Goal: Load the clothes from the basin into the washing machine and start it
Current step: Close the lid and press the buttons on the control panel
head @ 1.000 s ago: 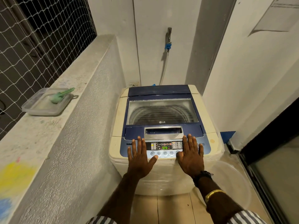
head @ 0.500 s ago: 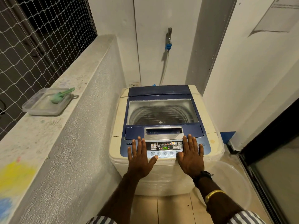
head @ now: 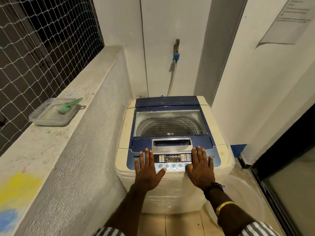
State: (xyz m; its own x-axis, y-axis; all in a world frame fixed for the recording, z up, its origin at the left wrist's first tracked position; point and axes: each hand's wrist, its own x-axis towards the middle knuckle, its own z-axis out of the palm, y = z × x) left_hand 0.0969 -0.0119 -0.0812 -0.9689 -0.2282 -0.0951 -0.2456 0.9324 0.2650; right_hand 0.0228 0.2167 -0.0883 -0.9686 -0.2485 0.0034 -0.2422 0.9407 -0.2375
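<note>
A cream and blue top-loading washing machine [head: 172, 103] stands in front of me with its glass lid [head: 170, 122] closed. The drum shows dimly through the glass; no clothes can be made out. My left hand [head: 148, 171] lies flat, fingers spread, on the left of the control panel [head: 173, 159]. My right hand [head: 201, 169] lies flat on the panel's right side, thumb beside the row of round buttons. The panel shows small red lights. A clear plastic basin [head: 247, 198] sits on the floor to the machine's right, with nothing visible in it.
A concrete ledge [head: 51, 150] runs along the left, carrying a clear tray with a green scoop [head: 68, 105]. Netting covers the opening above it. A tap with a hose [head: 176, 53] hangs on the back wall. A dark glass door [head: 289, 176] is at right.
Both hands stay flat on the panel. The green number on the display has given way to small red lights.
</note>
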